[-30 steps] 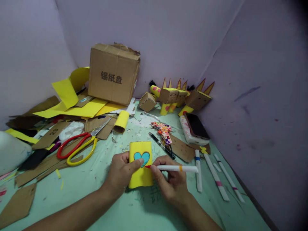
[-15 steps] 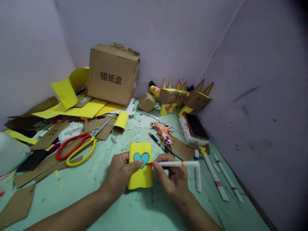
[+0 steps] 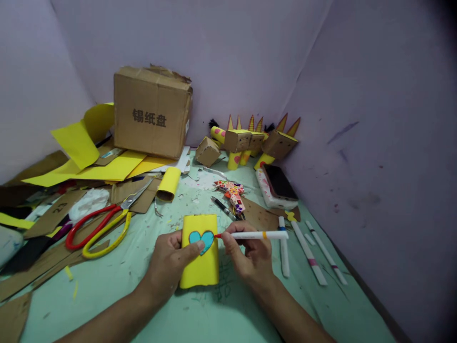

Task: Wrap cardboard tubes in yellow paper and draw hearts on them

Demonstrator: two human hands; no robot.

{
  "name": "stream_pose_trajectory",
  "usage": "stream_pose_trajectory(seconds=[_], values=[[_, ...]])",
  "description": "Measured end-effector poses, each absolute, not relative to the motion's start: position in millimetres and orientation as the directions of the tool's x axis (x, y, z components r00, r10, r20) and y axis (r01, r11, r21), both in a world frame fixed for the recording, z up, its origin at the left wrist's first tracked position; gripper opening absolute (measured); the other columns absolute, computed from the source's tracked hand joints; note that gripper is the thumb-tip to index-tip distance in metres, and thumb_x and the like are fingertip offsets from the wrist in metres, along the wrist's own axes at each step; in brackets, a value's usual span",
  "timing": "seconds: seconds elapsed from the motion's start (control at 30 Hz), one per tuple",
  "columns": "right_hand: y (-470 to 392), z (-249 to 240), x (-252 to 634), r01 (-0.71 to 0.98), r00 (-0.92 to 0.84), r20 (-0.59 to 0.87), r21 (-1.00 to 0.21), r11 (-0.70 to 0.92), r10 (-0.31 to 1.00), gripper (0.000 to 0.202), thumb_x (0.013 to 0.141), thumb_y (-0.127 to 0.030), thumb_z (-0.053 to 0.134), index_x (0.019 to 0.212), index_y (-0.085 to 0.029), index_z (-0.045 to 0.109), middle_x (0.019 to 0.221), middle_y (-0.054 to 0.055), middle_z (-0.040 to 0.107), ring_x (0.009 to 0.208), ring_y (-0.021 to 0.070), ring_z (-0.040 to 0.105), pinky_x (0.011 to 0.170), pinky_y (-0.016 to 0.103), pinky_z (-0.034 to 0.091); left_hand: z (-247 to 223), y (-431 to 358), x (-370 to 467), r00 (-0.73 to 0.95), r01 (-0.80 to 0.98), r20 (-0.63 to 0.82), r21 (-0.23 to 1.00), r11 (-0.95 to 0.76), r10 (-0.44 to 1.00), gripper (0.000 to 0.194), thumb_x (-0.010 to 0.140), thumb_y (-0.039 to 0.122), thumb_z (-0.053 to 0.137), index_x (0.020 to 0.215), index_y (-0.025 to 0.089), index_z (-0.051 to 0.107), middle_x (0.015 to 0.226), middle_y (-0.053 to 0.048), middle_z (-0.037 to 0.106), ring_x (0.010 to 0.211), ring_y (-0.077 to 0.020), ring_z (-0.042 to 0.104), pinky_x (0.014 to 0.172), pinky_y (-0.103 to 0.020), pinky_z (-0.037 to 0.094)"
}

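Observation:
A yellow tube (image 3: 200, 271) with an outlined turquoise heart (image 3: 206, 239) on its face lies on the green tabletop. My left hand (image 3: 171, 262) grips its left side, the thumb resting on the heart's lower part. Between the thumb and fingers of my right hand (image 3: 250, 255) is a white marker (image 3: 255, 235) with an orange band. Its red tip touches the tube near the heart's upper right edge. Just beyond the tube lie a black pen (image 3: 223, 208) and a flower-patterned glue gun (image 3: 234, 193).
Red-and-yellow scissors (image 3: 107, 228) lie left on cardboard scraps, with yellow sheets (image 3: 107, 166) behind. A cardboard box (image 3: 152, 114) stands at the back, near a yellow roll (image 3: 169, 183). Cardboard-headed figures (image 3: 280, 144) lean right, behind a phone (image 3: 280, 182). Several white markers (image 3: 309, 252) lie right.
The marker tip has moved from the heart's lower right side up to its upper right edge. The whole view has shifted, so most things appear farther left.

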State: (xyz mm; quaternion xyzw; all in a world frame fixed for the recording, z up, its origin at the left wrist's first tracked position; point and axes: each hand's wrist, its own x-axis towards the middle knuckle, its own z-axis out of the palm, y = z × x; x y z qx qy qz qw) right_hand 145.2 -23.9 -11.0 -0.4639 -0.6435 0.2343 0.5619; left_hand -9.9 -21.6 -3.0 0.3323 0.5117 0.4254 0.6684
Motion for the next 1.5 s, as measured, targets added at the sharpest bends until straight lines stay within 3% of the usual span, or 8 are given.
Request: stream_pose_trajectory(seconds=[0.23, 0.4, 0.63, 1.0, 1.3, 1.43, 1.5], values=[[-25, -7, 144, 0.249, 0.132, 0.483, -0.862, 0.442, 0.866, 0.009, 0.081, -0.025, 0.057, 0.074, -0.019, 0.058, 0.062, -0.001, 0.058, 0.050, 0.0118, 0.055, 0.046, 0.023, 0.044, -7, -21, -12, 0.135, -0.220, -0.390, 0.884, 0.411, 0.911, 0.038, 0.053, 0.033, 0.079, 0.081, 0.010, 0.067, 0.062, -0.006, 0.069, 0.055, -0.0230, 0.064, 0.052, -0.032, 0.050], [-30, -5, 145, 0.208, 0.176, 0.436, -0.893, 0.399, 0.883, 0.011, 0.081, -0.026, 0.056, 0.073, -0.019, 0.059, 0.057, -0.002, 0.056, 0.049, 0.0114, 0.053, 0.045, 0.022, 0.041, -4, -19, -9, 0.083, -0.267, -0.389, 0.878, 0.396, 0.918, 0.032, 0.053, 0.030, 0.079, 0.075, 0.010, 0.067, 0.062, -0.006, 0.070, 0.055, -0.0204, 0.063, 0.054, -0.031, 0.051], [-32, -11, 140, 0.244, -0.050, 0.437, -0.867, 0.435, 0.898, 0.009, 0.081, -0.022, 0.056, 0.073, -0.018, 0.058, 0.057, -0.002, 0.054, 0.048, 0.0104, 0.050, 0.044, 0.020, 0.039, 3, -19, -5, 0.029, -0.304, -0.384, 0.876, 0.374, 0.923, 0.024, 0.050, 0.027, 0.078, 0.063, 0.010, 0.067, 0.053, -0.003, 0.066, 0.047, -0.0152, 0.057, 0.047, -0.025, 0.047], [-34, -13, 136, 0.272, -0.148, 0.432, -0.847, 0.456, 0.890, 0.009, 0.083, -0.022, 0.054, 0.075, -0.019, 0.058, 0.060, -0.002, 0.055, 0.049, 0.0095, 0.048, 0.045, 0.019, 0.039, -6, -18, -8, 0.025, -0.241, -0.353, 0.906, 0.348, 0.935, 0.026, 0.052, 0.030, 0.076, 0.064, 0.010, 0.065, 0.053, -0.002, 0.063, 0.047, -0.0135, 0.053, 0.046, -0.024, 0.043], [-29, -12, 142, 0.290, -0.033, 0.507, -0.820, 0.493, 0.862, 0.005, 0.082, -0.018, 0.057, 0.076, -0.019, 0.057, 0.061, -0.002, 0.055, 0.050, 0.0094, 0.050, 0.045, 0.020, 0.039, -3, -19, -8, 0.020, -0.230, -0.379, 0.899, 0.373, 0.925, 0.025, 0.052, 0.030, 0.075, 0.065, 0.011, 0.065, 0.054, -0.003, 0.065, 0.048, -0.0166, 0.057, 0.048, -0.027, 0.047], [-31, -12, 142, 0.236, 0.093, 0.444, -0.879, 0.413, 0.891, 0.008, 0.082, -0.023, 0.059, 0.075, -0.020, 0.059, 0.060, -0.002, 0.055, 0.049, 0.0103, 0.051, 0.045, 0.021, 0.039, -2, -18, -8, 0.036, -0.258, -0.394, 0.884, 0.389, 0.919, 0.027, 0.052, 0.029, 0.075, 0.069, 0.010, 0.066, 0.059, -0.006, 0.068, 0.053, -0.0198, 0.061, 0.053, -0.031, 0.050], [-33, -13, 141, 0.226, 0.062, 0.426, -0.887, 0.403, 0.903, 0.008, 0.082, -0.024, 0.059, 0.074, -0.020, 0.059, 0.058, -0.003, 0.054, 0.049, 0.0103, 0.050, 0.044, 0.021, 0.039, -3, -18, -8, 0.030, -0.273, -0.385, 0.884, 0.378, 0.922, 0.026, 0.051, 0.028, 0.076, 0.067, 0.010, 0.066, 0.057, -0.004, 0.067, 0.051, -0.0180, 0.059, 0.051, -0.029, 0.049]])
